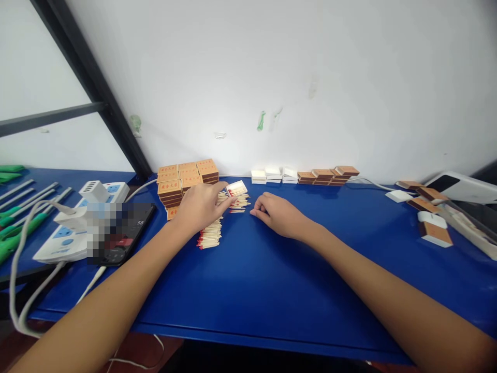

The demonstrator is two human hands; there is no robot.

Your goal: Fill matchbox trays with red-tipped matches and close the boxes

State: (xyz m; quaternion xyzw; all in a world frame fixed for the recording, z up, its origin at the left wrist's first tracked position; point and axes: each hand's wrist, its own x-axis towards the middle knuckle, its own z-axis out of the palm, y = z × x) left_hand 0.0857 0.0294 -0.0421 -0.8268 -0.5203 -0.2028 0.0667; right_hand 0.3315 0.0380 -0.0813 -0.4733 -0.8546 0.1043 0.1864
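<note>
My left hand holds a small white matchbox tray with red-tipped matches in it, between thumb and fingers. Beneath and beside that hand, loose matches lie in a pile on the blue table, and a few more lie under the tray. Just right of these matches is my right hand, its fingers curled and the thumb against the index finger; whether anything is pinched there is too small to tell. Stacked orange matchboxes stand behind my left hand.
White trays and brown matchbox sleeves line the wall. More boxes lie at the right by a white device. At the left are a power strip, a phone, cables and green-handled tools.
</note>
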